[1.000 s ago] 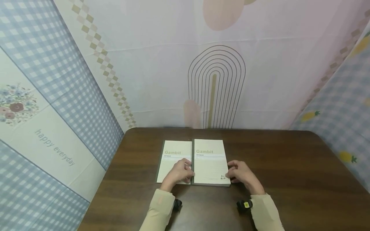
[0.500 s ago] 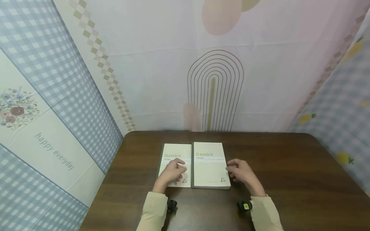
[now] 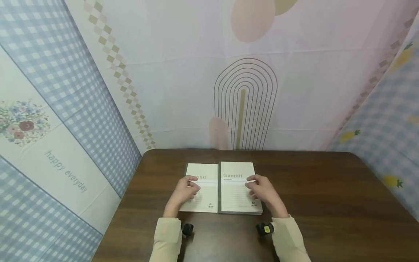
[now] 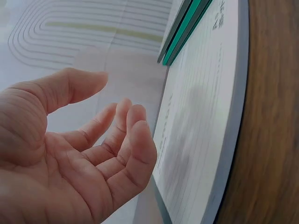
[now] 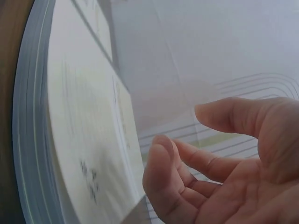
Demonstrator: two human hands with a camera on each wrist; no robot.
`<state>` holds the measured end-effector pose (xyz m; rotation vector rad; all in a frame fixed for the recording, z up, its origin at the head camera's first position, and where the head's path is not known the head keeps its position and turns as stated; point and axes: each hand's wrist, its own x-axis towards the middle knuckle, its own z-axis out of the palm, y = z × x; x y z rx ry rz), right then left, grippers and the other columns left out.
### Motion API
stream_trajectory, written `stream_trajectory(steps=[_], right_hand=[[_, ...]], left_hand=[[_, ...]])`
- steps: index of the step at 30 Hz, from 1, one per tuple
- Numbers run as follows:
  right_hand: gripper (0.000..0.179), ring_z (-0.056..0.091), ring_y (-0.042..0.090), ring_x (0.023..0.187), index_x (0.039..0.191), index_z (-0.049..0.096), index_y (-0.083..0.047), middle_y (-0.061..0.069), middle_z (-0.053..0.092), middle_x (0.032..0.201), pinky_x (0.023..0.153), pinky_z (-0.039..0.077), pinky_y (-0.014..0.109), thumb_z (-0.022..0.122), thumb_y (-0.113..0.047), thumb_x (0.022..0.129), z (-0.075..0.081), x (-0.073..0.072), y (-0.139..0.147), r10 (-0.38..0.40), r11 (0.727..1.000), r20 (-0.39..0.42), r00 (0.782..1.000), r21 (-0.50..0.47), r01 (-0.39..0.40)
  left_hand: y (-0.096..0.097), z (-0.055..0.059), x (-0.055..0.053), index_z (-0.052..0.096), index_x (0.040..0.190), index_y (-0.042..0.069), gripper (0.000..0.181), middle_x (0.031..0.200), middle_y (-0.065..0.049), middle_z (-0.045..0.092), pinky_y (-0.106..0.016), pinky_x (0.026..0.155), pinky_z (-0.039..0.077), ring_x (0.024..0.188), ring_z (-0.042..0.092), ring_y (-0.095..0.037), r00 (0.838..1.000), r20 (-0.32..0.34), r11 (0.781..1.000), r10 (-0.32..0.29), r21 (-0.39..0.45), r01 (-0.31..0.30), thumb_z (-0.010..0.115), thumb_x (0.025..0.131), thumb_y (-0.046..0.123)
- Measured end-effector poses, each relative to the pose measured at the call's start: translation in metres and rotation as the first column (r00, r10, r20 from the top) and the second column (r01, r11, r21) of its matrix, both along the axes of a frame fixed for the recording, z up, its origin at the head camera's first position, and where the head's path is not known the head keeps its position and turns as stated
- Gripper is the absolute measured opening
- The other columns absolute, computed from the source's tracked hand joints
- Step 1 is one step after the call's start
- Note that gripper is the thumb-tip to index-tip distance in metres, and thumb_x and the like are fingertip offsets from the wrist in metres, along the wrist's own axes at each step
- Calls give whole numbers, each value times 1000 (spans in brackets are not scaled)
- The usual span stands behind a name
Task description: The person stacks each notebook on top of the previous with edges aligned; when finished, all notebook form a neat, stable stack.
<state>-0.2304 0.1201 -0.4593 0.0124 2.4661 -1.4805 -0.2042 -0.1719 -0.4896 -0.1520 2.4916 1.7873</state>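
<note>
Two cream notebooks lettered "Gambit" lie side by side on the table. The left notebook [image 3: 206, 198] looks low; the right notebook [image 3: 234, 198] tops a thicker pile, whose layered edges [image 5: 35, 116] show in the right wrist view. My left hand [image 3: 184, 191] hovers over the left notebook's left side, fingers loosely bent, with nothing in it. Above the right notebook's right edge is my right hand [image 3: 263, 189], also holding nothing, thumb and fingers apart. Both wrist views show a gap between fingertips and covers.
The dark brown wooden table [image 3: 311, 189] extends around the notebooks. A patterned cloth [image 3: 180, 91] hangs behind its far edge, with checked cloths [image 3: 88, 87] at the sides. A black wrist camera [image 3: 187, 229] sits on each wrist.
My left hand has come off the seam between the notebooks and moved left. My right hand has lifted from the right edge and shifted left over the cover. The notebooks stay put.
</note>
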Motion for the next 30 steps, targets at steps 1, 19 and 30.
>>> stream_trajectory(steps=[1,19,30], right_hand=[[34,63,26,78,124,59,9,22,63,104,66,56,36,59,-11,97,0,0,-2,0,1000,-2,1000,-12,0],[32,64,25,78,124,60,9,24,64,106,69,59,38,58,-9,98,0,-2,-38,12,989,-15,1000,-145,-14],[30,67,27,81,123,59,10,23,65,106,70,60,39,57,-7,98,-3,-2,-60,64,978,-3,998,-201,-63]], left_hand=[[-2,0,0,56,126,-11,39,92,-14,61,-29,57,51,71,61,-23,1000,5,1000,8,2,-8,67,89,-1],[-20,-1,1,57,125,-10,43,98,-17,63,-32,62,52,74,60,-21,997,10,995,83,-62,-82,73,86,-1],[-23,-3,3,56,125,-12,43,92,-14,65,-33,61,51,74,62,-24,996,8,991,94,-98,-92,71,86,0]])
